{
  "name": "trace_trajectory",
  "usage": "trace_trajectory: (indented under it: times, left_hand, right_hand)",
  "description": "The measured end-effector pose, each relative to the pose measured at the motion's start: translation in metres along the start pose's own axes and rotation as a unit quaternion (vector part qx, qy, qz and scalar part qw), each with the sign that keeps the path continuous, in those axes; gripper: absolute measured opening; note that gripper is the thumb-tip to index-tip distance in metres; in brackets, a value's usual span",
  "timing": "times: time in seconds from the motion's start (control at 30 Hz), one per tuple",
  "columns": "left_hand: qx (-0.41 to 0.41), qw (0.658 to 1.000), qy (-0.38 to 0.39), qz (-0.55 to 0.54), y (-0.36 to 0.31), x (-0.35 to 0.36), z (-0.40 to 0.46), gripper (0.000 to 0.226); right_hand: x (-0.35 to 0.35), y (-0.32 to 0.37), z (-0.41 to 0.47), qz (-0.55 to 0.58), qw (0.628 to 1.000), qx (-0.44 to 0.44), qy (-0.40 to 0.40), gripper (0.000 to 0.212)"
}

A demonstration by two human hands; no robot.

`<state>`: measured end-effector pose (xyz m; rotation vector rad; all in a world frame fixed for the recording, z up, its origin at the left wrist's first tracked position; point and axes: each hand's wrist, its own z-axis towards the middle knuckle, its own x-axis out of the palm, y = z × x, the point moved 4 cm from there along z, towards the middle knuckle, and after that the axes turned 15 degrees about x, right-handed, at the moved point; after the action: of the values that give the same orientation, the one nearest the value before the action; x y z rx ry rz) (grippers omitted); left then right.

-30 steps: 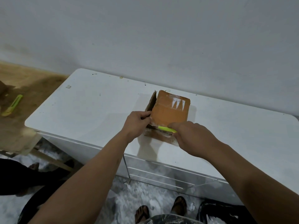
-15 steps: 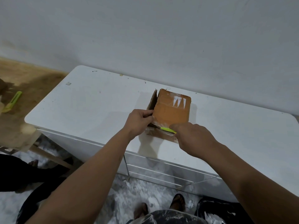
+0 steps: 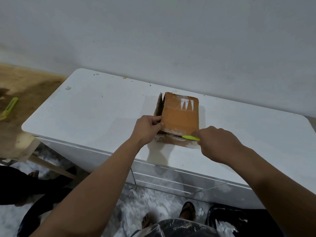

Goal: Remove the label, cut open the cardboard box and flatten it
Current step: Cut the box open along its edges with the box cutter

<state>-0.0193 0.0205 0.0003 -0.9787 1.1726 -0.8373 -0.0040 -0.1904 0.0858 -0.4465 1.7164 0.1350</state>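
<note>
Head view: white cabinet top [image 3: 106, 106] (grey wall [image 3: 171, 40] behind)

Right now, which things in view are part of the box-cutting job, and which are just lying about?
In use:
- cardboard box, gripped at its left edge by the left hand
- yellow-green cutter, held by the right hand at the box's near edge

Lying about:
- second yellow-green cutter on the wooden surface
- small scrap on the white cabinet top
</note>
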Motion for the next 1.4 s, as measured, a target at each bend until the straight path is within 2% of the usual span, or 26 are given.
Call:
trace_trajectory:
  times: [0.13,0.2,0.3,0.4,0.5,0.6,0.7,0.77,0.8,0.93,1.1,1.23,1.4]
  left_hand:
    - [-0.009,0.999,-0.033,0.020,0.000,-0.005,0.000,0.030]
    - [-0.021,0.999,-0.029,0.018,0.002,-0.011,0.003,0.031]
    - [-0.037,0.999,-0.009,0.013,0.002,-0.011,0.004,0.033]
    - [-0.028,0.999,-0.034,0.021,0.001,-0.007,-0.001,0.034]
    - [-0.013,0.997,-0.068,0.034,-0.001,-0.003,-0.005,0.033]
    - [0.008,0.996,-0.070,0.057,-0.007,0.003,-0.007,0.033]
    - [0.009,0.996,-0.070,0.063,-0.012,0.009,-0.008,0.031]
    - [0.009,0.997,-0.057,0.060,-0.015,0.016,-0.010,0.030]
    - [0.008,0.997,-0.048,0.059,-0.016,0.021,-0.010,0.029]
    - [0.013,0.997,0.002,0.073,-0.020,0.042,-0.014,0.028]
    - [0.023,0.997,0.057,0.052,-0.032,0.068,-0.017,0.023]
    - [0.026,0.998,0.056,0.016,-0.038,0.076,-0.014,0.022]
    - [0.050,0.996,0.029,0.072,-0.040,0.061,-0.008,0.043]
  right_hand:
    - [0.003,-0.016,-0.002,-0.070,0.997,0.029,0.013,0.032]
    - [0.008,-0.030,-0.002,-0.067,0.996,0.045,0.022,0.028]
    - [0.017,-0.051,0.002,0.012,0.996,0.059,0.072,0.028]
    - [0.018,-0.064,0.001,0.122,0.981,0.064,0.134,0.021]
    - [0.015,-0.070,0.001,0.238,0.956,0.087,0.147,0.018]
    - [0.028,-0.067,0.004,0.305,0.930,0.142,0.151,0.011]
    - [0.041,-0.060,0.005,0.404,0.878,0.181,0.184,0.010]
    - [0.043,-0.056,0.005,0.468,0.843,0.202,0.173,0.012]
    - [0.044,-0.053,0.006,0.482,0.837,0.208,0.153,0.012]
    - [0.049,-0.039,0.010,0.517,0.827,0.207,0.072,0.012]
    - [0.035,-0.019,0.023,0.515,0.843,0.153,-0.002,0.020]
    - [0.036,-0.010,0.035,0.490,0.860,0.139,0.006,0.032]
    - [0.051,-0.013,0.041,0.451,0.878,0.154,0.030,0.035]
